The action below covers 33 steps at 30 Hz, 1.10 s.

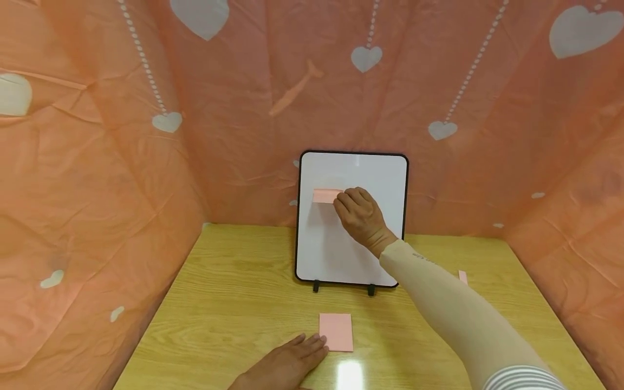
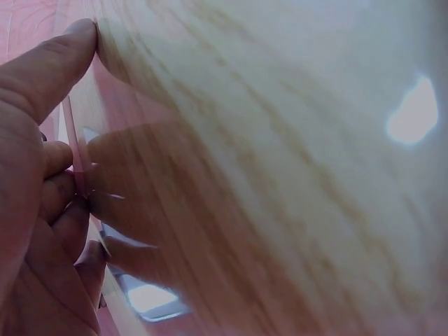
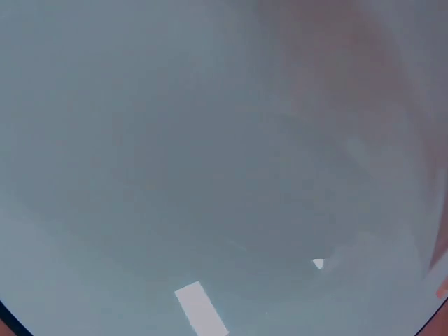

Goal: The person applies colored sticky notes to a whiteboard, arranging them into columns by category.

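On the white face of a black-framed board point(image 1: 324, 254) lies a pink sticky note point(image 1: 324, 195), its upper edge against the board. My right hand point(image 1: 359, 215) pinches the note's right end with curled fingers, which hide that end. In the right wrist view the board's pale surface point(image 3: 210, 161) fills the picture and the hand does not show. On the table, my left hand point(image 1: 290, 360) rests palm down, its fingertips touching the lower left edge of a pink sticky note pad point(image 1: 338, 331). The left wrist view shows the left hand point(image 2: 42, 168) low over the glossy wood.
The board leans upright on small black feet point(image 1: 371, 290) on the wooden table point(image 1: 234, 281). A narrow pink paper strip point(image 1: 462, 277) lies at the right, beside my right forearm. Orange cloth point(image 1: 244, 135) with pale hearts hangs behind and on both sides.
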Tool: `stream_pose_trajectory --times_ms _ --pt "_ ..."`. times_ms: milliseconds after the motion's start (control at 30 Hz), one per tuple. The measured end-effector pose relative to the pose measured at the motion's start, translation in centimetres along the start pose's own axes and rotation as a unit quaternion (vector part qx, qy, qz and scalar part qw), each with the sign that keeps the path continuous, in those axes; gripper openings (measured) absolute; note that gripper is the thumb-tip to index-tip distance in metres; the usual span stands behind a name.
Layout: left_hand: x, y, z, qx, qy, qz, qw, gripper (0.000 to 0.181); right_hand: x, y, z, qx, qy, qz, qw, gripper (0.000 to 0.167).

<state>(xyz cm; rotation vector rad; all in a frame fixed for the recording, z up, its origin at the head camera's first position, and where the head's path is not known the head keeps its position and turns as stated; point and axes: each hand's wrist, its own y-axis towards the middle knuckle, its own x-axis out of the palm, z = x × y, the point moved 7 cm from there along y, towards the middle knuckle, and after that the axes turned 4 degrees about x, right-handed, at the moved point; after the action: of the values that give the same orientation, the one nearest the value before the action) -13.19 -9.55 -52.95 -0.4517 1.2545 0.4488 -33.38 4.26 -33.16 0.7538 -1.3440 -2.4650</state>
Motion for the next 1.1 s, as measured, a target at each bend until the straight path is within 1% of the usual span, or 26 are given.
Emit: stream_pose_trajectory --times_ms 133,233,533,800,1100 --pt "0.2 0.0 0.1 -0.003 -0.003 -0.003 1.0000 0.092 0.2 -0.2 -0.2 -0.004 0.005 -0.002 1.0000 0.013" --pt "0.2 0.0 0.2 0.001 0.004 0.001 1.0000 0.092 0.4 -0.3 -0.3 -0.004 0.008 -0.006 0.9999 0.014" --pt "0.1 0.0 0.2 -0.001 0.001 -0.001 1.0000 0.089 0.9 -0.8 -0.4 -0.004 0.005 -0.032 0.9995 0.012" --pt "-0.1 -0.1 0.3 0.002 0.021 0.010 0.9997 0.088 1.0 -1.0 -0.5 0.000 0.008 -0.031 0.9995 0.011" --pt "0.0 -0.1 0.2 0.006 0.025 0.010 0.9996 0.089 1.4 -1.4 -0.6 -0.006 0.010 -0.053 0.9985 0.010"
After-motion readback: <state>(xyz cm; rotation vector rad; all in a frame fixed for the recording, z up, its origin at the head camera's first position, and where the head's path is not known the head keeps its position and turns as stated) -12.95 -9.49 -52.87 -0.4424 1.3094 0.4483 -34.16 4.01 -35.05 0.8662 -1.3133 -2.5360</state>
